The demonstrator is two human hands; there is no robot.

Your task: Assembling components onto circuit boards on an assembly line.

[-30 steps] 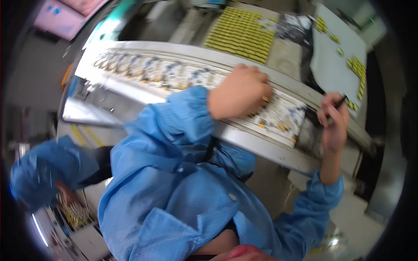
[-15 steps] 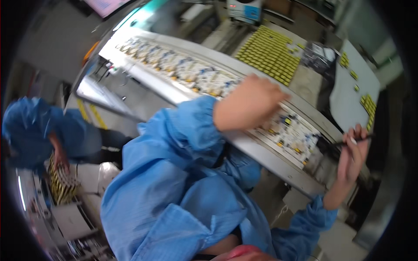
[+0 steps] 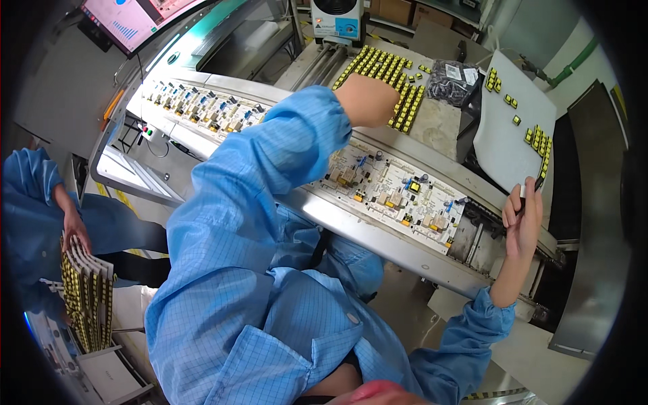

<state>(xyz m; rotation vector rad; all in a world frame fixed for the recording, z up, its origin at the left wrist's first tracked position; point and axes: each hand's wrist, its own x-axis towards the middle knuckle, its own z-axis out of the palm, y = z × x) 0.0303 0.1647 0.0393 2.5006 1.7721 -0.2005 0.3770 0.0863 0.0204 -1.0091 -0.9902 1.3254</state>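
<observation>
My left hand (image 3: pixel 368 100) reaches far forward, curled knuckles-up over a block of small yellow components (image 3: pixel 398 74) laid out in rows behind the conveyor. What its fingers hold is hidden. My right hand (image 3: pixel 522 217) is raised at the right, with its fingertips pinched on a thin dark tool at the lower edge of a white sheet (image 3: pixel 506 138). That sheet carries several more yellow components (image 3: pixel 538 138). Between my arms a populated circuit board (image 3: pixel 395 192) lies on the conveyor rail (image 3: pixel 378 236).
More circuit boards (image 3: pixel 196 108) line the conveyor to the left. A bag of dark parts (image 3: pixel 451 74) lies beside the yellow block. At the far left a co-worker's hand (image 3: pixel 75 233) rests on stacked trays of yellow parts (image 3: pixel 84 290). A monitor (image 3: pixel 145 20) stands at top left.
My left hand has moved off the circuit board and forward onto the yellow component block. My right hand has stayed raised at the white sheet's edge. The view has tilted.
</observation>
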